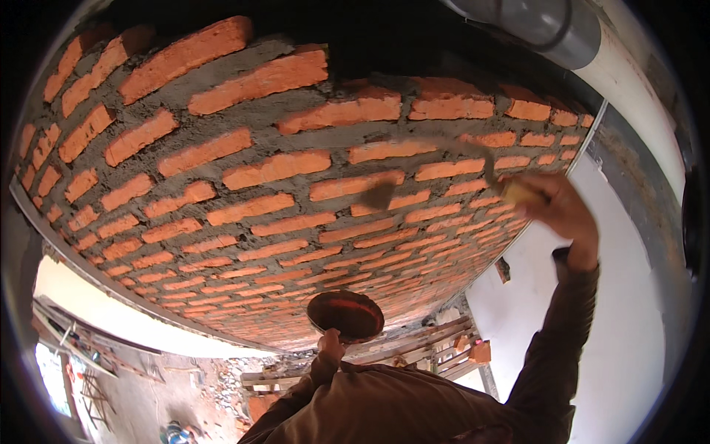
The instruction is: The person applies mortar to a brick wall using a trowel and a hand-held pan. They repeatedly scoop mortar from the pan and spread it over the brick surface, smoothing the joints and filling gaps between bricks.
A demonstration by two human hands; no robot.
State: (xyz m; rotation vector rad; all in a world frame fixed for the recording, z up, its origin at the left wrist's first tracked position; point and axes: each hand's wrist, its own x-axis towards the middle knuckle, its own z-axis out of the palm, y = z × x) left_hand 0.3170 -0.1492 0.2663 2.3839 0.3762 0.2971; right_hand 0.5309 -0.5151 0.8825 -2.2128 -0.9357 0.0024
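In front of me rises a wall of orange bricks (277, 172) with grey mortar joints and a stepped, unfinished top edge. My right hand (568, 211) is raised near the wall's right side, closed round the wooden handle of a trowel (518, 194). Its bent metal neck reaches toward the upper courses, and its blade is smeared by motion. Low at the middle, my left hand (330, 342) grips the near rim of a round, shallow pan (344, 317). The pan's inside looks dark and reddish; how much mortar it holds I cannot tell. A blurred dark grey patch (377, 194) shows against the bricks.
A thick grey and white pipe (543, 29) slants across the upper right. Beside the brickwork stands a smooth white wall (592, 296). Below are wooden planks (436, 342) with loose bricks (479, 351), and rubble (229, 381) on the floor at lower left.
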